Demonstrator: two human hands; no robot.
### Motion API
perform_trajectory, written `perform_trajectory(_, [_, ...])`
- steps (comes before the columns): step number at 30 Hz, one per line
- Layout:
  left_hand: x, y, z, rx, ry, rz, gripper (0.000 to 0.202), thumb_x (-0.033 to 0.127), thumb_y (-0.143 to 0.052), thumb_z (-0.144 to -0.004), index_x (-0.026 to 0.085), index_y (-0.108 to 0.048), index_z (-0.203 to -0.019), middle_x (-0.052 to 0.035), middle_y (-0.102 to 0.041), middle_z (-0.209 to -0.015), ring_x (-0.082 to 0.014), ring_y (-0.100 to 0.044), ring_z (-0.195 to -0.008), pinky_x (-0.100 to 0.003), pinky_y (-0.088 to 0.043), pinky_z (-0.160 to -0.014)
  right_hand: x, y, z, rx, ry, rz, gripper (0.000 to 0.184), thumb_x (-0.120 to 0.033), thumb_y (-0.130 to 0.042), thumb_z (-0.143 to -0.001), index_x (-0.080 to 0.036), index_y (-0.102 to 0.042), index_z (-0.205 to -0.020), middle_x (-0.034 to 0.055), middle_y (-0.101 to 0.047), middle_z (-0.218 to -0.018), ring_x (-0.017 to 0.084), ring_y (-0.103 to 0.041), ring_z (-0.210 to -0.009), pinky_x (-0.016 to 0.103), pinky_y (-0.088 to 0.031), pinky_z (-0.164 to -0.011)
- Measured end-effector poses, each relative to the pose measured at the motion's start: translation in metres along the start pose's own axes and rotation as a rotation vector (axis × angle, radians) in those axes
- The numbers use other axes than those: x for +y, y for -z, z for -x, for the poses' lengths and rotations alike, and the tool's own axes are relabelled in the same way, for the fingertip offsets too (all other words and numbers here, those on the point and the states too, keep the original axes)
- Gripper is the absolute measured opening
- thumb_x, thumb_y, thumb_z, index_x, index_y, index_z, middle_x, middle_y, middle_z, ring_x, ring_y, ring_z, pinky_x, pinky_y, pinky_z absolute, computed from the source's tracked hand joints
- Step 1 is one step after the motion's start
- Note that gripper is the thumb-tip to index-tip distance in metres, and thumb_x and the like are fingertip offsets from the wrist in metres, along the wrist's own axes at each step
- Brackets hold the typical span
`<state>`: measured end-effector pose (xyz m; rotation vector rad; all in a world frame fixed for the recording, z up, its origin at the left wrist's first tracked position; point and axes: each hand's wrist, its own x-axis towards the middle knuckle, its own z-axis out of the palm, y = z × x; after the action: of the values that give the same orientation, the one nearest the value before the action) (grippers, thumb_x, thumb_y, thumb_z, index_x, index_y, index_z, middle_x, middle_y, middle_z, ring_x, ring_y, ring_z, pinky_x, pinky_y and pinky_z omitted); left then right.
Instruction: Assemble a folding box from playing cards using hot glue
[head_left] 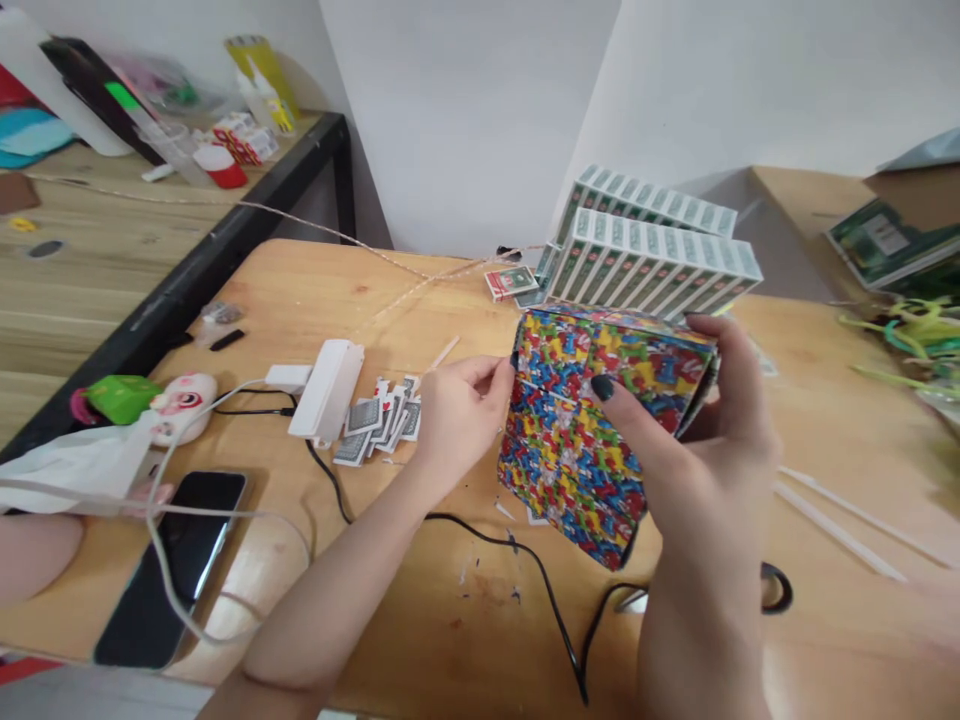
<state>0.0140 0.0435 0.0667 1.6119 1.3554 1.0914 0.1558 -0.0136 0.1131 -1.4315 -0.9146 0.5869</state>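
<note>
A box with a bright, multicoloured cartoon pattern [570,450] is held up over the table, tilted. My right hand [697,440] grips it from the right, thumb across the front face and fingers behind. At its left edge, my left hand [472,400] is closed in a pinch, beside a thin pale line that crosses the face. Exactly what lies between those fingertips is hidden. Loose playing cards [382,420] lie in a pile left of my left hand. Behind the box stand rows of green-and-white playing card packs [660,260], with one red-and-green card pack [511,283] lying flat.
A white power adapter [328,390], black cable [480,533] and smartphone [176,570] occupy the left side. Scissors [776,588] lie partly behind my right wrist, near white strips [840,530]. A green-and-white toy figure [184,405] sits at the left. White cords cross over the phone.
</note>
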Motion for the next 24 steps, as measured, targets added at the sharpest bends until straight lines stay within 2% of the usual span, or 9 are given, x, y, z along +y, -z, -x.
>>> perform_trajectory(4, [0.003,0.009,-0.001,0.019,-0.277,-0.229,0.022,0.027,-0.046,-0.091,0.019,-0.056,-0.073,0.0005,-0.056,-0.063,-0.0138,-0.052,-0.061,-0.027,-0.04,-0.062,0.003,0.007,-0.009,0.003,-0.137,-0.065,0.062,-0.03,-0.083,-0.058,-0.033,-0.059,-0.115,-0.0035,-0.068,-0.085,0.016,-0.064,-0.065,0.029,-0.054,-0.056])
perform_trajectory(6, [0.003,0.015,-0.003,-0.027,-0.379,-0.187,0.021,0.029,-0.042,-0.093,0.02,-0.054,-0.079,-0.0012,-0.055,-0.07,-0.0153,-0.051,-0.068,-0.029,-0.041,-0.067,0.003,0.012,-0.013,-0.017,-0.242,-0.127,0.063,-0.032,-0.084,-0.057,-0.035,-0.059,-0.115,-0.0029,-0.07,-0.093,0.021,-0.068,-0.076,0.035,-0.057,-0.065])
perform_trajectory(8, [0.002,0.019,-0.005,-0.113,-0.404,-0.023,0.021,0.032,-0.04,-0.095,0.021,-0.053,-0.082,-0.0027,-0.055,-0.08,-0.016,-0.052,-0.076,-0.03,-0.042,-0.073,0.0,0.016,-0.015,-0.046,-0.321,-0.205,0.064,-0.032,-0.083,-0.058,-0.035,-0.059,-0.117,-0.0012,-0.071,-0.098,0.025,-0.07,-0.081,0.041,-0.059,-0.069])
perform_trajectory(12, [-0.003,0.019,-0.009,-0.339,-0.267,0.349,0.026,0.045,-0.045,-0.093,0.022,-0.052,-0.083,-0.0049,-0.056,-0.1,-0.0177,-0.054,-0.092,-0.029,-0.045,-0.077,-0.012,0.02,-0.014,-0.104,-0.471,-0.319,0.058,-0.028,-0.08,-0.062,-0.03,-0.062,-0.116,0.0023,-0.073,-0.096,0.03,-0.072,-0.081,0.046,-0.06,-0.07])
perform_trajectory(15, [-0.005,0.015,-0.01,-0.416,-0.13,0.559,0.035,0.057,-0.056,-0.083,0.023,-0.053,-0.089,-0.0052,-0.058,-0.11,-0.0203,-0.055,-0.103,-0.031,-0.047,-0.085,-0.023,0.019,-0.01,-0.096,-0.561,-0.368,0.049,-0.025,-0.079,-0.064,-0.026,-0.065,-0.111,0.0026,-0.074,-0.091,0.031,-0.072,-0.082,0.046,-0.061,-0.074])
perform_trajectory(17, [-0.004,0.013,-0.01,-0.41,-0.027,0.657,0.045,0.061,-0.064,-0.075,0.025,-0.052,-0.099,-0.0056,-0.058,-0.117,-0.0219,-0.057,-0.108,-0.034,-0.048,-0.09,-0.029,0.017,-0.008,-0.091,-0.599,-0.387,0.043,-0.024,-0.078,-0.065,-0.023,-0.067,-0.107,0.003,-0.075,-0.089,0.031,-0.072,-0.083,0.046,-0.061,-0.075])
perform_trajectory(19, [-0.002,0.011,-0.009,-0.38,0.06,0.705,0.059,0.062,-0.069,-0.068,0.028,-0.05,-0.112,-0.0069,-0.057,-0.125,-0.0236,-0.059,-0.109,-0.035,-0.05,-0.089,-0.032,0.016,-0.007,-0.084,-0.623,-0.381,0.039,-0.025,-0.077,-0.067,-0.023,-0.068,-0.104,0.0027,-0.075,-0.086,0.031,-0.072,-0.083,0.046,-0.061,-0.075])
perform_trajectory(22, [0.001,0.01,-0.007,-0.332,0.117,0.704,0.078,0.065,-0.071,-0.063,0.031,-0.045,-0.128,-0.0086,-0.059,-0.125,-0.0259,-0.063,-0.105,-0.034,-0.053,-0.08,-0.033,0.013,-0.006,-0.071,-0.632,-0.334,0.036,-0.025,-0.077,-0.067,-0.023,-0.068,-0.102,0.0013,-0.075,-0.081,0.031,-0.072,-0.083,0.046,-0.062,-0.074])
perform_trajectory(24, [0.004,0.01,-0.005,-0.314,0.134,0.699,0.079,0.064,-0.071,-0.064,0.032,-0.045,-0.131,-0.0083,-0.063,-0.121,-0.0263,-0.065,-0.1,-0.033,-0.054,-0.074,-0.034,0.012,-0.005,-0.056,-0.647,-0.313,0.037,-0.027,-0.077,-0.066,-0.023,-0.069,-0.102,0.0012,-0.074,-0.079,0.031,-0.072,-0.082,0.046,-0.061,-0.074])
